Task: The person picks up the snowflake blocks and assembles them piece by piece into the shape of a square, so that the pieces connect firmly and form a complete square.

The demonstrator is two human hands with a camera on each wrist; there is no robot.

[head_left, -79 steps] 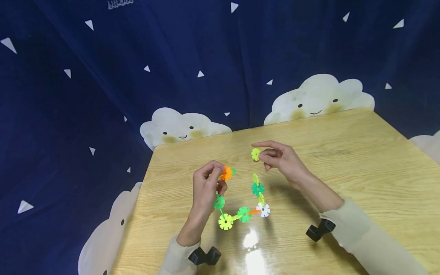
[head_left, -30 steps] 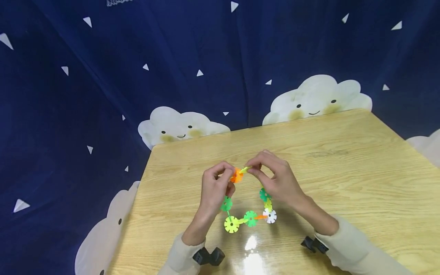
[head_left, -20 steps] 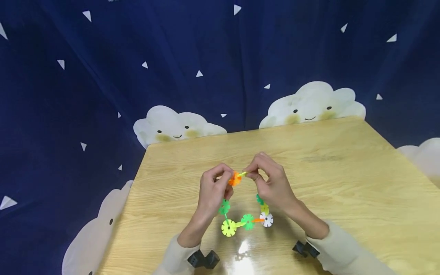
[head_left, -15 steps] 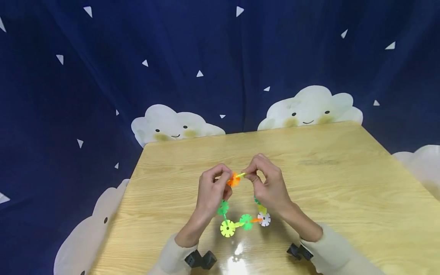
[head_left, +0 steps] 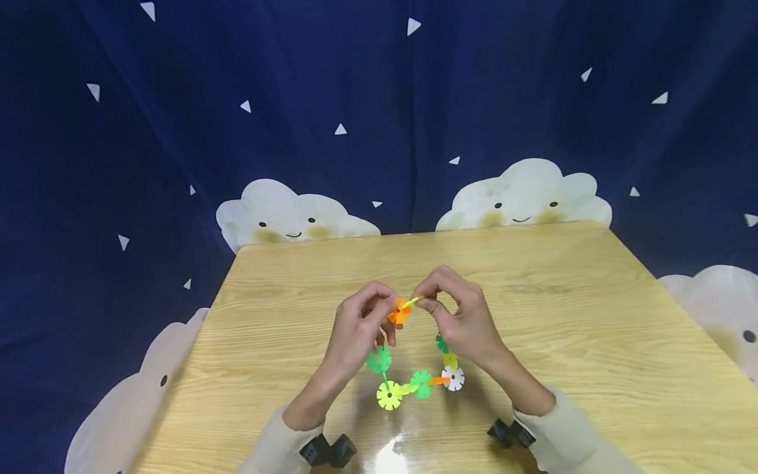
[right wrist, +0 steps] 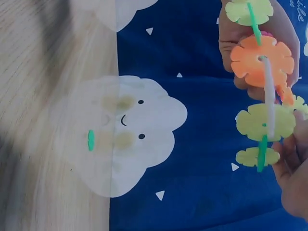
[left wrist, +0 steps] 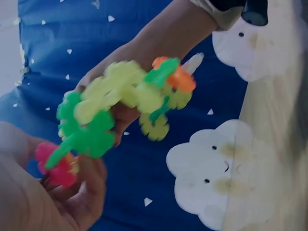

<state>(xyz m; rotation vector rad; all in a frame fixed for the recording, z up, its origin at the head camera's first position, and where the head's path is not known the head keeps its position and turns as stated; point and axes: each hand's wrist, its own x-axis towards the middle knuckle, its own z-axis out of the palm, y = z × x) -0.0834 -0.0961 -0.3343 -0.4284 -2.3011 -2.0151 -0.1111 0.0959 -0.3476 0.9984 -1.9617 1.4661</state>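
A chain of slotted snowflake discs hangs in a loop below both hands. My left hand (head_left: 355, 326) pinches its upper left end, beside an orange disc (head_left: 399, 311); a pink disc (left wrist: 57, 163) shows by those fingers in the left wrist view. My right hand (head_left: 464, 316) pinches a yellow disc (head_left: 411, 301) by its edge, and that disc meets the orange one. Along the loop are a green disc (head_left: 379, 359), a yellow disc (head_left: 389, 395), another green disc (head_left: 422, 384) and a white disc (head_left: 453, 378). My right hand hides the loop's upper right part.
The wooden table (head_left: 551, 296) lies under the hands. Behind it hangs a dark blue curtain (head_left: 308, 79) with white triangles and clouds. A small green piece (right wrist: 91, 140) appears over the table side in the right wrist view. Black wrist cameras (head_left: 328, 450) sit on both wrists.
My right hand has brought the yellow disc left and down to the orange disc, where the two now meet. Over the last second both hands keep nearly the same hold; the head view tilts.
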